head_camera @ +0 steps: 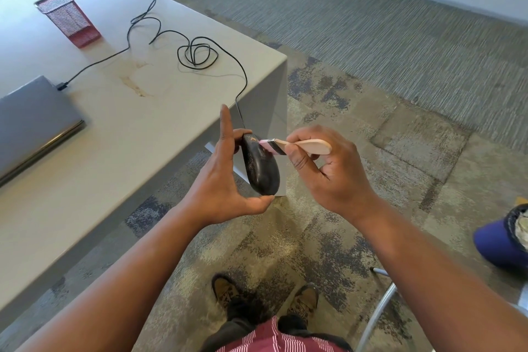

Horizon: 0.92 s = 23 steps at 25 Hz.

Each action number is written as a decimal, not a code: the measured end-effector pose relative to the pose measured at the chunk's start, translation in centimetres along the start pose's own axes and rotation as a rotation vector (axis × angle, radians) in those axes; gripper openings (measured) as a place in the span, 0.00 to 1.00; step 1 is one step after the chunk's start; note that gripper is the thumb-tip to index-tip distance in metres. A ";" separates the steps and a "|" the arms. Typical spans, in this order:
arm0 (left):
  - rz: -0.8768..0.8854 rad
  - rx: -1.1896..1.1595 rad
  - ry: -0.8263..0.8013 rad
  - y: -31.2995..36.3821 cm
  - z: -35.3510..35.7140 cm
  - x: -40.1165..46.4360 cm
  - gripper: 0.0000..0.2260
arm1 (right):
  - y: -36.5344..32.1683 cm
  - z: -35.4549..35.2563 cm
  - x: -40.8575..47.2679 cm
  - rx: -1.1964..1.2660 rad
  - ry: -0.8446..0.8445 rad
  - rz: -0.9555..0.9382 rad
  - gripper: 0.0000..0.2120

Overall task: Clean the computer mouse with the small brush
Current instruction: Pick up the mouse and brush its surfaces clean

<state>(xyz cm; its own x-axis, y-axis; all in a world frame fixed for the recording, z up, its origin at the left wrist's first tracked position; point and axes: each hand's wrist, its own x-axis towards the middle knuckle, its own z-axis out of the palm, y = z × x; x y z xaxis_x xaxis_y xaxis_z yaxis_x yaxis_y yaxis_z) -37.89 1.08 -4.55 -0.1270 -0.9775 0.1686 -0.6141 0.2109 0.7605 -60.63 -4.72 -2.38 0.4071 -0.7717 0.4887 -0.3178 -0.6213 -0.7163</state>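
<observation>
At the centre of the frame, the right hand [325, 168] pinches the pale wooden handle of a small brush [297, 146] between thumb and index finger, the other fingers curled beneath. The brush's pink bristles touch the upper end of a black computer mouse [260, 170]. The left hand [225, 177] holds the mouse upright and tilted, thumb under its lower end and fingers curled behind its top, while the index finger points straight up, apart from the rest. The mouse is held in the air just off the corner of a pale grey table [120, 134].

A thin black cable [197, 51] runs from the top of the mouse up across the table, coils in loose loops, then leads left to the edge of a closed grey laptop [31, 123] at the left of the frame. In the upper left stands a red wire-mesh pen holder [68, 18]; nothing is visible above its rim, and its inside cannot be seen.

Below the hands, patterned carpet [371, 80] covers the floor, with the person's brown shoes [225, 291] at the bottom centre. At the right edge sits a dark blue container [497, 246] with crumpled pale material inside.
</observation>
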 end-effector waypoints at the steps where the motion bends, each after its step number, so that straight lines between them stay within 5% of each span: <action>1: -0.003 -0.003 -0.001 0.0 0.1 0.0 0.70 | 0.0 -0.1 0.1 0.023 0.000 0.019 0.03; 5: -0.026 -0.002 -0.015 -0.6 0.4 -0.1 0.71 | -0.2 -0.4 0.4 0.165 0.041 0.166 0.05; 9: -0.035 -0.031 -0.064 -0.6 0.4 -0.2 0.72 | -0.5 -1.4 2.4 0.620 0.214 0.513 0.07; 12: -0.037 -0.065 -0.104 -0.1 0.3 -0.4 0.70 | 0.2 -1.3 4.1 0.750 0.059 0.693 0.08; 16: -0.045 -0.089 -0.142 0.3 0.0 -0.4 0.69 | 1.0 -0.8 5.6 0.697 -0.108 0.714 0.08; 23: -0.035 -0.108 -0.120 0.4 -0.4 -0.6 0.69 | 1.4 -0.6 7.0 0.572 -0.065 0.644 0.05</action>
<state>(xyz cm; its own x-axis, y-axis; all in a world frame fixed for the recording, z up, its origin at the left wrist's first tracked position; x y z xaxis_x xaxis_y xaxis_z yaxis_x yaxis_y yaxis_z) -37.71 1.76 -4.13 -0.2033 -0.9766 0.0696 -0.5330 0.1700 0.8289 -58.73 -11.11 0.36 0.3495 -0.9298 -0.1157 -0.0306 0.1121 -0.9932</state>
